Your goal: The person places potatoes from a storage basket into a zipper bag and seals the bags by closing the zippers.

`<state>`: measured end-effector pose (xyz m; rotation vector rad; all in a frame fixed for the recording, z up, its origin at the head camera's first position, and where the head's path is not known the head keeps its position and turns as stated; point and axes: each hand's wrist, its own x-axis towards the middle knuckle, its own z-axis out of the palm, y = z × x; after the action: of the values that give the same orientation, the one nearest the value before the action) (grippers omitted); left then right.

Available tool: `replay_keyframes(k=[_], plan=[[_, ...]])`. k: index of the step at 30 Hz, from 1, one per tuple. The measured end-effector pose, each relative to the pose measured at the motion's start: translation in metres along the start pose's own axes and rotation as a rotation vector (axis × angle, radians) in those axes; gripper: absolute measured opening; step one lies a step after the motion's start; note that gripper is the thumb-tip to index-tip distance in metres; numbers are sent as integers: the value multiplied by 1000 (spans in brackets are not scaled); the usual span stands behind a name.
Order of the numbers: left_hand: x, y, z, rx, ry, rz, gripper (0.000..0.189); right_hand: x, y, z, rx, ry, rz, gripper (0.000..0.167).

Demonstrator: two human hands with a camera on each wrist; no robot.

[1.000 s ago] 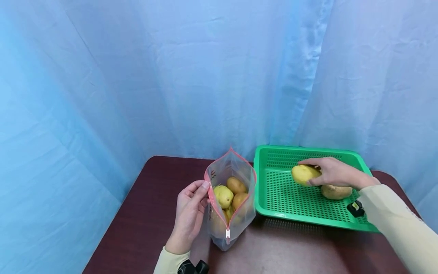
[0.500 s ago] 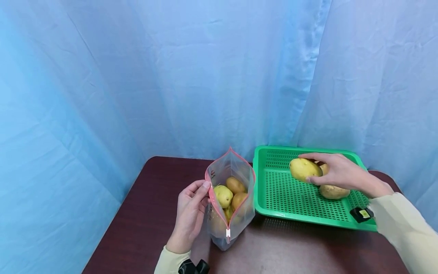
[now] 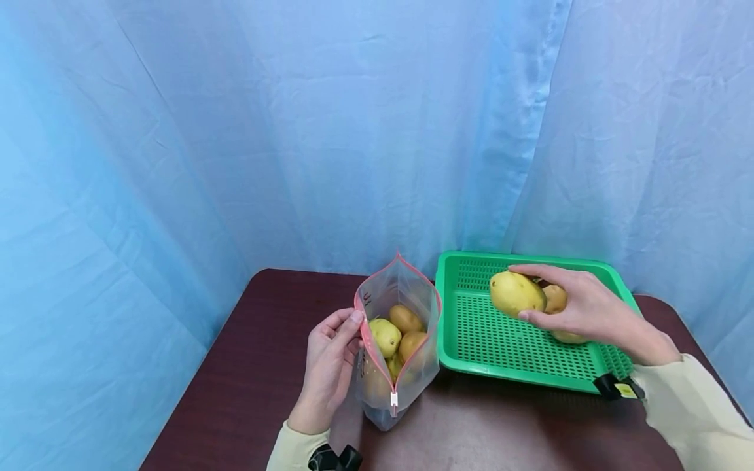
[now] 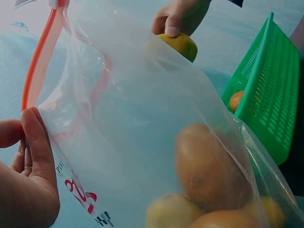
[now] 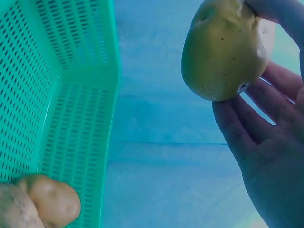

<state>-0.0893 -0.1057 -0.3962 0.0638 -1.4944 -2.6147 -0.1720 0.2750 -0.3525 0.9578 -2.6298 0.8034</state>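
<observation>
My left hand [image 3: 326, 369] pinches the pink zip edge of a clear slider zip bag [image 3: 406, 400], which stands with its mouth apart. Several yellow and brown potatoes [image 3: 385, 337] lie inside it. In the left wrist view the thumb and a finger hold the bag's rim [image 4: 35, 71]. My right hand [image 3: 583, 307] grips a yellow potato [image 3: 516, 293] between thumb and fingers, raised above the green basket. The right wrist view shows this potato [image 5: 225, 50] smooth and speckled, at the fingertips.
The green perforated basket [image 3: 495, 372] stands right of the bag, close beside it. A tan potato [image 5: 52, 202] and a paler one [image 5: 16, 209] lie in it, partly hidden by my right hand in the head view. Blue curtains [image 3: 353, 131] hang behind the dark table [image 3: 271, 340].
My right hand has moved slightly left with the yellow potato, which now shows more fully. The left hand and the bag have stayed nearly still.
</observation>
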Motion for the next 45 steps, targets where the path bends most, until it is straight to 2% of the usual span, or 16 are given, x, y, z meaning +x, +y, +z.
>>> replay_keyframes(k=[11, 24, 37, 42, 45], plan=[[0, -1, 7, -28, -16, 4, 10, -3, -12, 5, 108, 112, 44, 71], [-2, -4, 13, -41, -15, 4, 11, -6, -36, 5, 201, 245, 154, 74], [-5, -3, 11, -35, -8, 0, 9, 4, -84, 17, 400, 359, 135, 74], [-6, -3, 9, -33, -12, -3, 9, 7, -100, 23, 486, 385, 51, 74], [-6, -3, 9, -34, -14, -2, 8, 9, -108, 28, 527, 374, 5, 72]])
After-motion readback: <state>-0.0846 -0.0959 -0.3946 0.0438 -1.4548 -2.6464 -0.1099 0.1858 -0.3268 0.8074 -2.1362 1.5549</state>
